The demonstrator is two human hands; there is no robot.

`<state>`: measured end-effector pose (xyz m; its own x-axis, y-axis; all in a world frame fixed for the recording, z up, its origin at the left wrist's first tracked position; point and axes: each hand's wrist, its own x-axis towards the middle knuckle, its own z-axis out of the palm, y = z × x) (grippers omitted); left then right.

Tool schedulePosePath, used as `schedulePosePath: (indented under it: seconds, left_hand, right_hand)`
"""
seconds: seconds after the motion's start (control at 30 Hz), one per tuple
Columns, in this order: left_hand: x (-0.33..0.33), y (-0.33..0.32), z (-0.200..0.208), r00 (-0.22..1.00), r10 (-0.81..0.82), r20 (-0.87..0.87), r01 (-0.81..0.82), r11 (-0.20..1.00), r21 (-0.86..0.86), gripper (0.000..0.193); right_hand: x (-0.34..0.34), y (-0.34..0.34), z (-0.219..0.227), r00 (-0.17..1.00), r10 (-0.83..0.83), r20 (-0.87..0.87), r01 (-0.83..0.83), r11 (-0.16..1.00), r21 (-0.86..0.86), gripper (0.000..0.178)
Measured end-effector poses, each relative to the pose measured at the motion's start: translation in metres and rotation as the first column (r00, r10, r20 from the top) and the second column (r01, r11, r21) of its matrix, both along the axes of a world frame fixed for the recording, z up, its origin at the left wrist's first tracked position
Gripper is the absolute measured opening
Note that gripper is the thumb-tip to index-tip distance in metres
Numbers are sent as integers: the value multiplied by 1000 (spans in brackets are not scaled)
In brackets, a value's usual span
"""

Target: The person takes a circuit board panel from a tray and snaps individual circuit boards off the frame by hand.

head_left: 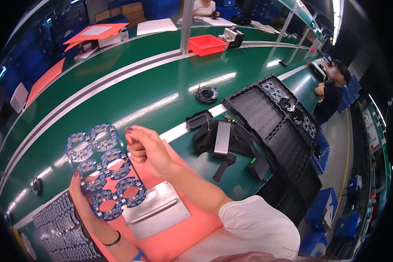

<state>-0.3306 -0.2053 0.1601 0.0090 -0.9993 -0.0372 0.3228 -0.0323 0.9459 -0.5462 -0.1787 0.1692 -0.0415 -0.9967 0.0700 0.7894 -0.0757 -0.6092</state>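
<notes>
A panel of several ring-shaped blue circuit boards (104, 167) hangs tilted in front of me, above the green bench. At its lower left edge my left hand (77, 190) is closed, with the thumb along the rim. My right hand (145, 147) has its fingers curled in at the panel's upper right edge; exactly how they grip it is partly hidden. Below the panel lies a silver metal plate (163, 218) with a raised bar across it. The plate rests on a salmon-coloured mat (196, 218).
Stacked boards fill a tray (63, 229) at lower left. Right of me are a black bag (201, 142), a grey slab-shaped device (222, 136) and long black trays (266, 115). A round black part (206, 94) and a red bin (206, 45) lie beyond. A person (332, 94) works at far right.
</notes>
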Motion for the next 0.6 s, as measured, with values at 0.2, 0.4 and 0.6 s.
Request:
schedulePosePath:
  seconds: [0.2, 0.4, 0.6]
  left_hand:
    - [-5, -2, -3, 993, 118, 29, -119, 992, 37, 31]
    - [-8, -2, 8, 977, -44, 207, 50, 999, -21, 29]
    - [-18, 5, 15, 961, 9, 277, 0, 999, -34, 33]
  right_hand:
    - [26, -5, 4, 908, -55, -416, -6, 990, -143, 18]
    - [46, 1, -2, 321, -469, -823, 2, 869, -495, 11]
    - [53, -4, -15, 208, -649, -732, -33, 743, -669, 13]
